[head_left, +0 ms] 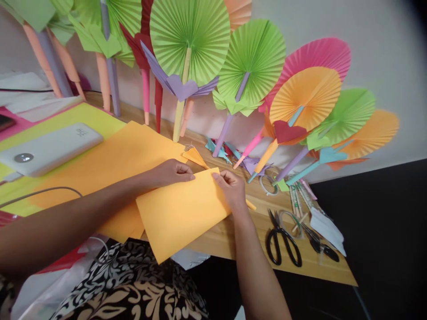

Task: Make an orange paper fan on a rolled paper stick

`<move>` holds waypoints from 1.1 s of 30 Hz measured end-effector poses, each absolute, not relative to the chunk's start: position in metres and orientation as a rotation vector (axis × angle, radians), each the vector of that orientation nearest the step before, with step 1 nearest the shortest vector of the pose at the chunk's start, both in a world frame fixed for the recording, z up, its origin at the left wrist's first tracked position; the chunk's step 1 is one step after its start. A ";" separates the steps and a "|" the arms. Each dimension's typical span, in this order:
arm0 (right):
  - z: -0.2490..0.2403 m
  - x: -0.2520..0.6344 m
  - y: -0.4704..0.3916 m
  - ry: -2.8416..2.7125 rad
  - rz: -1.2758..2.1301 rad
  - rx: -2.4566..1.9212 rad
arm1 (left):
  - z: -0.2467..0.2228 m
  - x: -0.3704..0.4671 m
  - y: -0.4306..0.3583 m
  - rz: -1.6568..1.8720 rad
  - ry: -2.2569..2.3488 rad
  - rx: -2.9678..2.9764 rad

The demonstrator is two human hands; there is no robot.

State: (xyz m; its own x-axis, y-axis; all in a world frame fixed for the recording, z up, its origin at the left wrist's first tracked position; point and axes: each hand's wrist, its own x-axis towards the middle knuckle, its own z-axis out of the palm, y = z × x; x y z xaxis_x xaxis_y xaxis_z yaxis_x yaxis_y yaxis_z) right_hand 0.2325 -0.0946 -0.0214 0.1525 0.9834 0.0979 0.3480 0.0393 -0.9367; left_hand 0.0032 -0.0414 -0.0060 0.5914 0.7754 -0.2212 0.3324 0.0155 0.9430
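A rectangular sheet of orange paper (185,213) is held between my two hands over the table's front part. My left hand (170,172) grips its far edge near the middle, fingers closed. At the sheet's far right corner, my right hand (231,186) pinches the edge between thumb and fingers. The near left corner of the sheet hangs past the table edge above my lap. Larger orange sheets (116,153) lie flat to the left, under my left forearm. Just beyond the held sheet sits a small folded orange paper piece (195,156).
Several pleated paper fans, among them a green one (190,40), lean along the wall. Black-handled scissors (283,240), a tape roll (268,185) and a white packet (328,229) lie on the right. A white power bank (53,146) with a cable rests on the left.
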 end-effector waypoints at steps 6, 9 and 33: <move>-0.014 0.239 -0.098 -1.263 0.733 -1.346 | -0.001 -0.002 -0.039 0.522 0.894 1.515; -0.007 0.247 -0.096 -1.061 0.663 -1.141 | 0.000 -0.004 -0.034 0.744 0.905 1.246; -0.026 0.217 -0.101 -1.046 1.076 -1.313 | 0.001 -0.006 -0.030 1.082 0.967 1.305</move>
State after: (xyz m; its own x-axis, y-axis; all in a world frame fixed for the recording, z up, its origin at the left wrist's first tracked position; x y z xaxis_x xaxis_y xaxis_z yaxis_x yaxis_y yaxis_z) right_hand 0.2174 -0.1013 -0.0256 0.2011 0.9793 -0.0227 -0.0047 -0.0222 -0.9997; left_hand -0.0056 -0.0299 0.0011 0.2416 0.9692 0.0485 -0.0602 -0.0349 0.9976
